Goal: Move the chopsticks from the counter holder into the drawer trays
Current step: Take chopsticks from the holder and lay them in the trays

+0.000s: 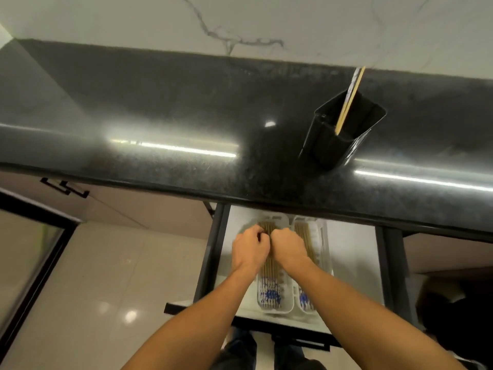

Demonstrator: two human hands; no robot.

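Note:
A black holder (pixel 338 134) stands on the dark counter at the right, with two chopsticks (pixel 349 100) leaning in it. Below, the open drawer (pixel 352 252) holds two white trays side by side. The left tray (pixel 274 307) carries several tan chopsticks (pixel 270 271) with blue-patterned ends, and the right tray (pixel 321 236) carries more. My left hand (pixel 249 249) and my right hand (pixel 288 249) are both curled over the left tray, knuckles up, touching the chopsticks lying there. What the fingers hold is hidden.
The black granite counter (pixel 160 116) overhangs the back of the drawer. A marble wall (pixel 240 20) rises behind it. Cabinet handles (pixel 66 186) show at the left, above a glossy tiled floor (pixel 120 289). A dark object (pixel 453 311) sits at the lower right.

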